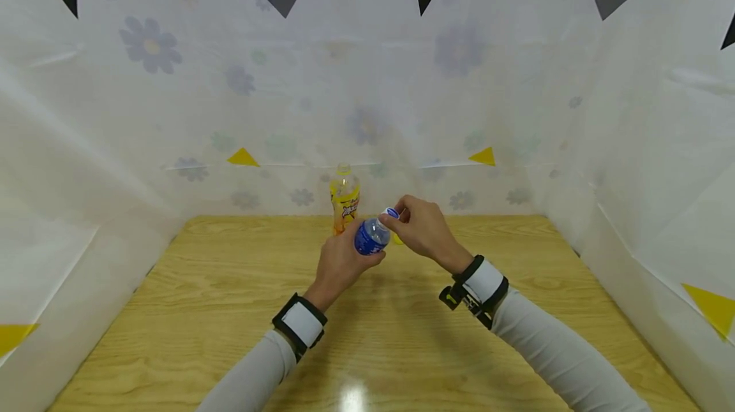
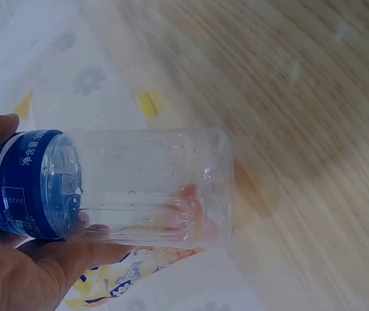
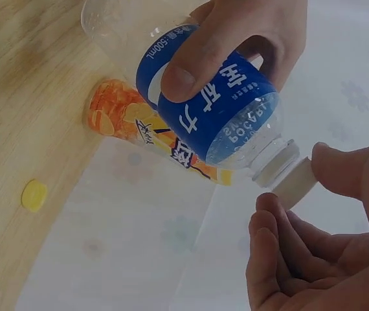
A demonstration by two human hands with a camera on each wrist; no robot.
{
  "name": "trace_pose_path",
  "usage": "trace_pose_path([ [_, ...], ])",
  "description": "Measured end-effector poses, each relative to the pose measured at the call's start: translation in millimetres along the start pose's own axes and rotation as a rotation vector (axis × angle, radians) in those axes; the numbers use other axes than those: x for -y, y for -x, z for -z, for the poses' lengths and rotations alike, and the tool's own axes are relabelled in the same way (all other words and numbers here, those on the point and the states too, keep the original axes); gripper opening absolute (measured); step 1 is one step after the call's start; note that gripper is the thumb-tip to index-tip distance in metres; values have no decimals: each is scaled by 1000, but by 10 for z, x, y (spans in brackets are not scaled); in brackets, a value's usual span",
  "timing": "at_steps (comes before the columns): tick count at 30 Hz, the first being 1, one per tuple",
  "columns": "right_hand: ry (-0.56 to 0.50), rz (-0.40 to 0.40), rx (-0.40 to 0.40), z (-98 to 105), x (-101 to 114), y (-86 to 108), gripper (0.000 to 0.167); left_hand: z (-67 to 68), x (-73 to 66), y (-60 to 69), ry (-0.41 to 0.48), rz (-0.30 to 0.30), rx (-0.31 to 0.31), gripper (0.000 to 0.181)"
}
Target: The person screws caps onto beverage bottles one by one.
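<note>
My left hand [image 1: 343,260] grips a clear plastic bottle [image 1: 373,236] with a blue label round its upper part, tilted with its neck toward my right hand. Droplets cling inside its transparent lower body [image 2: 152,188]. Between thumb and fingertips, my right hand [image 1: 423,227] pinches a white bottle cap [image 3: 294,186] at the bottle's mouth; whether cap and neck touch is hard to tell. Behind my left hand stands an uncapped bottle with a yellow and orange label [image 1: 344,198], its lower part hidden in the head view.
A yellow cap [image 3: 34,195] lies on the wooden table [image 1: 230,310], mostly behind my right hand in the head view. White sheets [image 1: 367,80] with flowers and triangles enclose the table at the back and both sides.
</note>
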State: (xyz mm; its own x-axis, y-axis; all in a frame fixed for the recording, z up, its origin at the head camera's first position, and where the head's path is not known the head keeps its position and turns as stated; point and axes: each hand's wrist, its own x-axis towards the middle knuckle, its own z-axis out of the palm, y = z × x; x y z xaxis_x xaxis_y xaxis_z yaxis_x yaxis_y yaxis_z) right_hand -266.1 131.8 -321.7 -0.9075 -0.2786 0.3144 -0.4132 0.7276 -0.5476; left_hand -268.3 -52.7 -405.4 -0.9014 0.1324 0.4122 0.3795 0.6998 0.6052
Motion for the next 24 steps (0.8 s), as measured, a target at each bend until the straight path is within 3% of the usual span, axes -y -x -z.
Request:
trace_pose_path([
  [6, 0, -83, 83, 55, 17, -7, 63, -12, 6, -1, 1, -2, 10, 66],
  [9, -10, -73, 93, 86, 21, -13, 70, -19, 6, -6, -14, -7, 10, 66],
  [15, -5, 34, 66, 119, 45, 10, 52, -20, -3, -17, -22, -11, 7, 68],
  [24, -78, 77, 22, 73, 51, 21, 32, -19, -15, -19, -27, 13, 25, 71],
])
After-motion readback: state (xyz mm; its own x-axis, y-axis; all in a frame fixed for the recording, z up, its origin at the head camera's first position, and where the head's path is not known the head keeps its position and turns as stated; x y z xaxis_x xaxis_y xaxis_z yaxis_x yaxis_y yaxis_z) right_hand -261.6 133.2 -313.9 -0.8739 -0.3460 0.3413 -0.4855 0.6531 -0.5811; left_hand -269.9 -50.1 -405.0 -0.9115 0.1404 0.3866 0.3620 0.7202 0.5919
